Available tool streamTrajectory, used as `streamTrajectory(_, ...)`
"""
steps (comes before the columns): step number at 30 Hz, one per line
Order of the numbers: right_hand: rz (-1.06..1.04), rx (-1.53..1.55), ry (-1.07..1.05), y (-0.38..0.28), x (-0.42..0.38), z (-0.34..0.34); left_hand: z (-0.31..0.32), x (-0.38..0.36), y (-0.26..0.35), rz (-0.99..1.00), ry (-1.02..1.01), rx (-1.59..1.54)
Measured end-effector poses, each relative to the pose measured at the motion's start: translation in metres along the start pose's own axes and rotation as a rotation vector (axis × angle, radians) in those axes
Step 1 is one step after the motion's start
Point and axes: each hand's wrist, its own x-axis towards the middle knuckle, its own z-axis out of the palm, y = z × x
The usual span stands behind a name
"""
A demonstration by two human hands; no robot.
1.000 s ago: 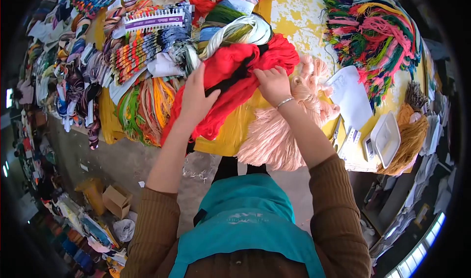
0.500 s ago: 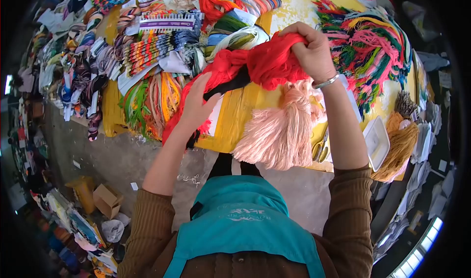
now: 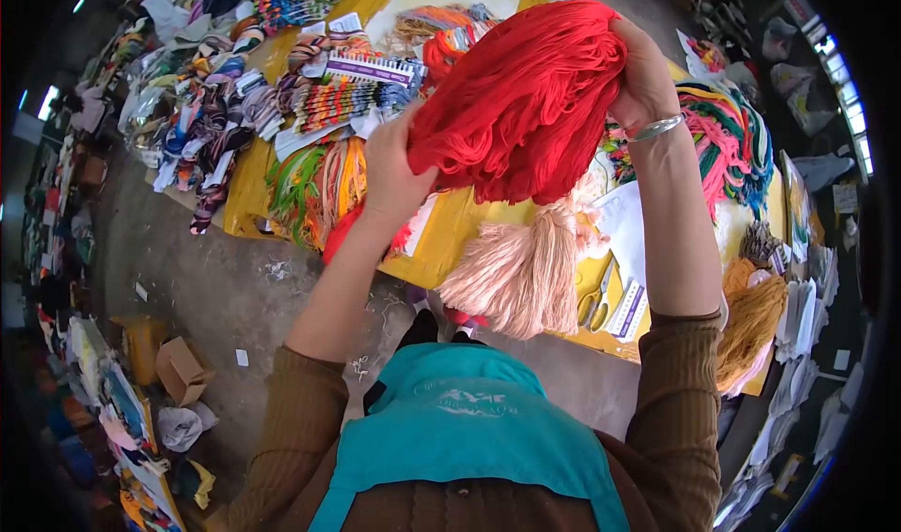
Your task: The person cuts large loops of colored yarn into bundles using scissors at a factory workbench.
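Note:
A large red hank of thread [image 3: 526,100] hangs spread between my two hands, above the yellow table. My left hand [image 3: 399,161] grips its left end, with the fingertips partly hidden by the strands. On the far right end, my right hand [image 3: 643,72] is closed round the thread, a silver bangle on the wrist. Below the red hank lies a peach thread bundle [image 3: 516,269], its loose ends over the table's front edge. More red thread [image 3: 343,232] shows under my left forearm.
Multicoloured thread bundles [image 3: 319,190] cover the left of the yellow table [image 3: 413,265], and a pink and green bundle [image 3: 727,147] lies at right. Scissors [image 3: 598,297] and a purple-white card [image 3: 627,311] rest near the front edge. A cardboard box [image 3: 183,371] stands on the floor.
The red thread has been lifted and spread into a wide hank. My left hand has risen and closed on it; my right hand has moved right. The scissors and card are more exposed.

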Motion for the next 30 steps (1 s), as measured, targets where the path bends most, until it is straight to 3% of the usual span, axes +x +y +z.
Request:
streamTrajectory(2,0.052,0.014,-0.031,0.003,-0.002,-0.006,-0.030,-0.003,-0.021,-0.201,-0.239,-0.342)
streamTrajectory(4,0.120,0.087,0.081,0.011,-0.004,-0.006,-0.079,-0.009,-0.013,-0.417,-0.383,-0.820)
streamTrajectory(6,0.215,0.069,0.109,0.030,-0.006,-0.009,-0.123,-0.013,0.002,-0.433,-0.232,-0.913)
streamTrajectory(9,0.289,-0.037,0.065,0.079,-0.007,-0.011,-0.173,-0.014,0.031,-0.317,-0.159,-1.159)
streamTrajectory(12,0.278,-0.227,-0.074,0.122,-0.021,0.002,-0.205,-0.004,0.069,-0.218,-0.144,-1.156)
streamTrajectory(16,0.304,-0.478,-0.325,0.161,-0.041,0.032,-0.234,0.012,0.110,-0.317,-0.072,-1.110)
streamTrajectory(17,0.246,-0.579,-0.480,0.178,-0.037,0.030,-0.240,0.014,0.116,-0.351,-0.023,-1.103)
streamTrajectory(18,0.202,-0.471,-0.554,0.179,-0.045,0.041,-0.247,0.013,0.123,-0.387,0.027,-1.096)
streamTrajectory(19,0.157,-0.362,-0.627,0.177,-0.058,0.057,-0.257,0.012,0.132,-0.324,-0.134,-1.162)
streamTrajectory(20,0.222,-0.301,-0.688,0.177,-0.070,0.068,-0.261,0.013,0.144,-0.309,-0.120,-1.068)
streamTrajectory(23,0.157,-0.341,-0.823,0.209,-0.090,0.104,-0.283,0.003,0.163,-0.295,-0.068,-0.927)
streamTrajectory(25,-0.092,-0.559,-0.877,0.231,-0.099,0.130,-0.308,-0.010,0.162,-0.314,0.037,-0.754)
streamTrajectory(26,-0.054,-0.471,-0.881,0.238,-0.104,0.147,-0.324,-0.019,0.160,-0.340,0.083,-0.725)
streamTrajectory(28,-0.059,-0.484,-0.903,0.234,-0.118,0.187,-0.350,-0.039,0.162,-0.437,0.116,-0.876)
streamTrajectory(30,-0.249,-0.487,-0.955,0.244,-0.129,0.229,-0.378,-0.057,0.159,-0.431,0.131,-0.855)
